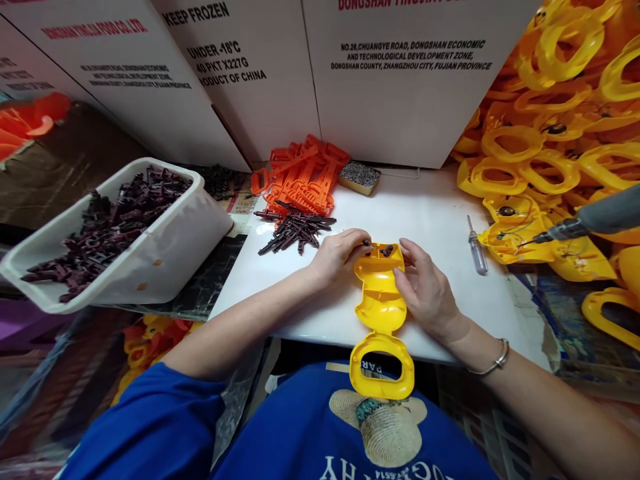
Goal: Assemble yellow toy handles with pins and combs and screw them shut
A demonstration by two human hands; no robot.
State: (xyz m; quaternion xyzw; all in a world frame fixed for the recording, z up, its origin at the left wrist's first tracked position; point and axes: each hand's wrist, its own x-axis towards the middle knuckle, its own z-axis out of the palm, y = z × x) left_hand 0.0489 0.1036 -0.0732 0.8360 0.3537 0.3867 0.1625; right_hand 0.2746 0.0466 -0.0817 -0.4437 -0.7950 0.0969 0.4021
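A yellow plastic half-shell [383, 310] with a looped handle lies hollow side up, its handle overhanging the white table's near edge. My right hand [427, 287] holds its right side near the top, thumb over the rim. At the upper left corner, my left hand [340, 257] is closed in a pinch on a small dark part [367, 244]. Small dark pieces [387, 251] sit in the shell's top compartment. Just beyond my left hand lie a heap of dark brown plastic sticks [299, 230] and a pile of orange plastic pieces [305, 177].
A small box of screws [359, 177] stands by the cartons [380, 107] at the back. To the left is a white bin [175, 267] of dark parts. On the right are a screwdriver [477, 250], a grey power driver [600, 217] and heaped yellow shells [530, 167].
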